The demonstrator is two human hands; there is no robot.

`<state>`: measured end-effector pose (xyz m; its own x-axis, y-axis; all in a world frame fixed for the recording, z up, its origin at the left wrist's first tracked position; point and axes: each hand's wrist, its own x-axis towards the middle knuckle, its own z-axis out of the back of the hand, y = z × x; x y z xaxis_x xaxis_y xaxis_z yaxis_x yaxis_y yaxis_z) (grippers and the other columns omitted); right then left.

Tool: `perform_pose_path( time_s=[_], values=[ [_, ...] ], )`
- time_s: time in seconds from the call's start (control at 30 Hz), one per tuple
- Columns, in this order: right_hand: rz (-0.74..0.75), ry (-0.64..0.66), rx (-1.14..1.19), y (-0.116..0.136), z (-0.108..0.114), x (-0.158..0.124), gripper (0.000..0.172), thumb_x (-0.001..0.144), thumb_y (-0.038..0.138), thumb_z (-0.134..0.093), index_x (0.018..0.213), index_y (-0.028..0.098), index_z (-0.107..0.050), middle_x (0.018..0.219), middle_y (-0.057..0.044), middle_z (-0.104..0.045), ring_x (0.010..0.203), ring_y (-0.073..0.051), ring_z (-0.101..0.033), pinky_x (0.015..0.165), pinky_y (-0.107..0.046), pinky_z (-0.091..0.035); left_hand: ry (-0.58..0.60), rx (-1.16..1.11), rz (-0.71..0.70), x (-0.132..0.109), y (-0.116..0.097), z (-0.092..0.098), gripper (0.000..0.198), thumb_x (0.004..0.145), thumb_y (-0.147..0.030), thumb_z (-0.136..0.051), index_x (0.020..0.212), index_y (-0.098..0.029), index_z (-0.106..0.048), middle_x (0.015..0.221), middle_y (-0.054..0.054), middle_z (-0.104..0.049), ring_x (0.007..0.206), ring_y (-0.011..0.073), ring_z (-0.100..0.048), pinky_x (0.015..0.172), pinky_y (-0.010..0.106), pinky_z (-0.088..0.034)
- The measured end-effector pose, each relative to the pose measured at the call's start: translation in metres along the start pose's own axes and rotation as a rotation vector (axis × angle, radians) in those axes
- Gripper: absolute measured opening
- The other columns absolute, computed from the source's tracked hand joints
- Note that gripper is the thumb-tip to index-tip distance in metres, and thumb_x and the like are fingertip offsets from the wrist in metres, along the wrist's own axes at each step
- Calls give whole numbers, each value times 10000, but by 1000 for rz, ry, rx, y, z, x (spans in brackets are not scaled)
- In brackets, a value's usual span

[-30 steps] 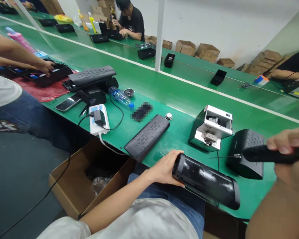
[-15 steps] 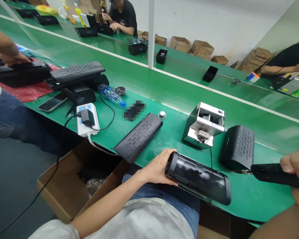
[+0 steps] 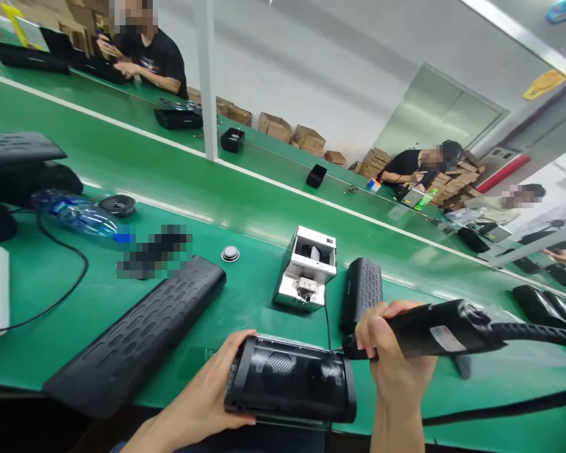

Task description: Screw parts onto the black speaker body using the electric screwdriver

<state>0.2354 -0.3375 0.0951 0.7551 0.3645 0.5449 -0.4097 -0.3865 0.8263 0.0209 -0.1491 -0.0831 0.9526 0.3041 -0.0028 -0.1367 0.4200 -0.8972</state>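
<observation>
My left hand (image 3: pixel 207 393) grips the left end of a black speaker body (image 3: pixel 290 387) lying at the near edge of the green bench. My right hand (image 3: pixel 393 362) is wrapped round a black electric screwdriver (image 3: pixel 434 330) with a thick cable running off to the right. The screwdriver's tip sits at the speaker body's upper right corner. A long black grille cover (image 3: pixel 139 330) lies to the left of the speaker body.
A small white and silver screw feeder (image 3: pixel 306 267) stands behind the speaker body, with a black speaker (image 3: pixel 362 292) beside it. A water bottle (image 3: pixel 75 214), a round driver (image 3: pixel 117 204) and a metal button (image 3: pixel 230 253) lie left. Other people work at the far bench.
My view has swung right and closer to the bench. My right hand has brought the screwdriver in from the right to the speaker body's right end. My left hand keeps its hold.
</observation>
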Motion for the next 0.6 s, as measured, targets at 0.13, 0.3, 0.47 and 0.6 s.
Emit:
perform_pose_path(
  time_s=[0.13,0.3,0.47,0.6],
  values=[
    [-27,23,23,-1,0,-1,220,980,207,-740,1009,203,-522,709,55,-469,482,-90,-464,459,-221,-420,-14,0,3,-1,13,-5,1246,638,-228,-972,1650,-371,-259,1680,132,-444,1516,431,-515,1280,579,-439],
    [17,42,8,-5,4,1,195,995,194,-720,1019,204,-527,707,56,-477,475,-87,-458,458,-221,-428,-12,4,-4,1,9,-2,1230,633,-196,-958,1652,-342,-284,1687,145,-445,1516,434,-517,1263,554,-462],
    [15,28,3,-6,6,2,218,958,176,-765,994,197,-551,691,52,-505,473,-103,-479,468,-236,-446,-16,-17,-47,5,-13,5,1194,648,-260,-991,1623,-289,-302,1638,170,-470,1495,410,-532,1262,553,-458],
    [0,-14,-78,6,5,10,300,813,225,-877,961,188,-619,648,28,-528,472,-164,-511,478,-303,-479,-20,-20,-184,9,-17,4,1247,607,-468,-1038,1606,-244,-326,1571,196,-496,1464,413,-539,1248,572,-457]
  ],
)
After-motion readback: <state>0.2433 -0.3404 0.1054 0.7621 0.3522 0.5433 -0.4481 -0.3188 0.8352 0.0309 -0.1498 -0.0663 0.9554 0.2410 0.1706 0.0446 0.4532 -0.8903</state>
